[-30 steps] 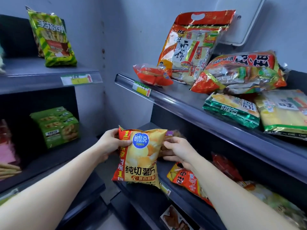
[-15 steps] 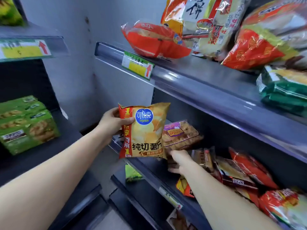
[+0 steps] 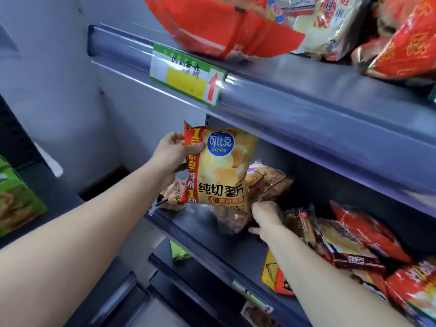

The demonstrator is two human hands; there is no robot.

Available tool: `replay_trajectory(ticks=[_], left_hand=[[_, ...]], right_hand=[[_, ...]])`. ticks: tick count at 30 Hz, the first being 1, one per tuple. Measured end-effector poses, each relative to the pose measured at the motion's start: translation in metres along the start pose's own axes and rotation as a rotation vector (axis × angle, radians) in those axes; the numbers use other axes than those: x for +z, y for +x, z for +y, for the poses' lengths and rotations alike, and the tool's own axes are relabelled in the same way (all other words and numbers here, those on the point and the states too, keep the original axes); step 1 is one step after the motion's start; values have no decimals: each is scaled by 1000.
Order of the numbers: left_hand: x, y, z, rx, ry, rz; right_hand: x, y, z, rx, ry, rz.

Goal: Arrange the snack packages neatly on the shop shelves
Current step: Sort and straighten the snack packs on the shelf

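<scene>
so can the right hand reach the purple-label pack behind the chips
Probably yes: the right hand is close in front of the purple-label pack, with nothing between them. The chips, held up by the left hand, cover only its left edge.

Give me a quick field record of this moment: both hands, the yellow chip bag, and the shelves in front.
left hand: grips the yellow chip bag at its upper left edge, thumb on the front
yellow chip bag: upright, in front of the middle shelf, apparently not set down
right hand: against the clear-wrapped biscuit packs; grip not visible
middle shelf: bare patch front left, packets crowded on the right
upper shelf: red bag overhangs the front edge; price tag on the rail
</scene>
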State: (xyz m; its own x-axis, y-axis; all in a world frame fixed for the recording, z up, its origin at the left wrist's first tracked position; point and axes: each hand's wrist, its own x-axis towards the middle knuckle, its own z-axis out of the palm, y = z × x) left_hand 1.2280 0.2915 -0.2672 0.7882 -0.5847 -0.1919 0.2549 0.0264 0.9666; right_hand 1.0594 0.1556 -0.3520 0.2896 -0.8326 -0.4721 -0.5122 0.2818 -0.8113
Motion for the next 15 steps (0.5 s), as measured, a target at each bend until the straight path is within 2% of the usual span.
replay_trajectory(ticks=[3,5,8,11,15], left_hand=[[7,12,-1,-1,-45,-17],[11,18,-2,-21,-71,-12],[19,26,-6,-54,-105,11],[26,31,-13,-47,-97,36],[27,40,-20,-14,-61,124]], right_hand=[[-22,-13,-11,-270,-333,199],[-39,-23,-20,-407,-611,292],[-58,-30,-27,-555,-881,415],[-68,-29,-23,-613,-1019,446],[-82,-28,-21,-655,-983,471]])
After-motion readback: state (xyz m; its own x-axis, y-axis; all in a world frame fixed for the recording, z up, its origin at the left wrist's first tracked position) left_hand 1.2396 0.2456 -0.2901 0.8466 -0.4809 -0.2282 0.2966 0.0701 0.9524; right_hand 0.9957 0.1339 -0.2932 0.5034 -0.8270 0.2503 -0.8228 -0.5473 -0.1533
